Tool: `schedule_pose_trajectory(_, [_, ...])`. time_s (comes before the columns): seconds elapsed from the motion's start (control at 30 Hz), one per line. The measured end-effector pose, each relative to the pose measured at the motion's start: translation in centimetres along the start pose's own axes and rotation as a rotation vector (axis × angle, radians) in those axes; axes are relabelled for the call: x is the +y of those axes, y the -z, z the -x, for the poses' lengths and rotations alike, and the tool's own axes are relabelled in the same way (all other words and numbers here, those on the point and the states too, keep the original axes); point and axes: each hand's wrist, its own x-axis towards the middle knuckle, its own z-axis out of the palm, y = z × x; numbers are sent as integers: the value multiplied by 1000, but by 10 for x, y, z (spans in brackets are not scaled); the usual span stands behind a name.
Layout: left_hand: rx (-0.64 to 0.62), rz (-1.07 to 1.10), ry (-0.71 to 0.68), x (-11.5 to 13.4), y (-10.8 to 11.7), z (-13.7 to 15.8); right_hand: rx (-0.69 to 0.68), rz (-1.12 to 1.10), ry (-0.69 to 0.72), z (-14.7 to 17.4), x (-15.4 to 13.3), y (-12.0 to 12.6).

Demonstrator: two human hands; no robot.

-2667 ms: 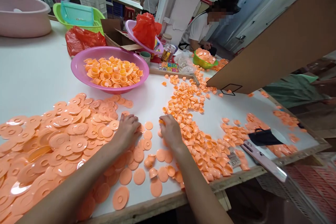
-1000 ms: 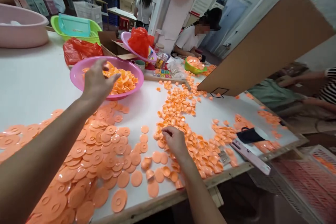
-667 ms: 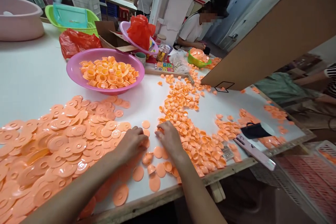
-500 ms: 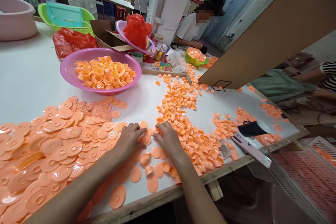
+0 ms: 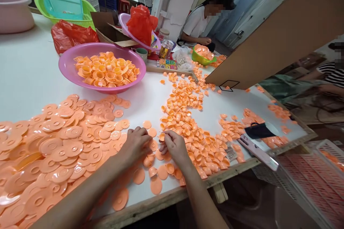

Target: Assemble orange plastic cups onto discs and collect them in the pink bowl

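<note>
Discs (image 5: 72, 148) lie in front of the bowl (image 5: 66, 66); off its front right the left hand (image 5: 137, 142) curls, its grip hidden. Further right of the bowl, a cup (image 5: 161, 137) is pinched between the fingers of the right hand (image 5: 174, 147); lifting it seems the step in hand, the next move likely calling for a steady hold.

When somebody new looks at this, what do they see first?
Probably the huge heap of orange discs on the near left of the table. Next, maybe the pink basin of orange cups behind it, or the loose cups to the right. The bright red bag in the tilted purple basin stands out farther back.
</note>
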Motion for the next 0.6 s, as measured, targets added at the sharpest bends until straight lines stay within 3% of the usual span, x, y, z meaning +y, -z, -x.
schedule_pose_trajectory(0.2, [21,36,-5,-3,1,5,45,252,45,9,3,-10])
schedule_pose_trajectory(0.37, [87,29,-3,-5,-7,6,101,413,223,6,-1,-7])
schedule_pose_trajectory(0.47, [95,31,-9,-5,-9,7,131,457,163,0,1,-9])
schedule_pose_trajectory(0.6, [100,17,5,-5,-11,7,64,404,62,-5,4,-15])
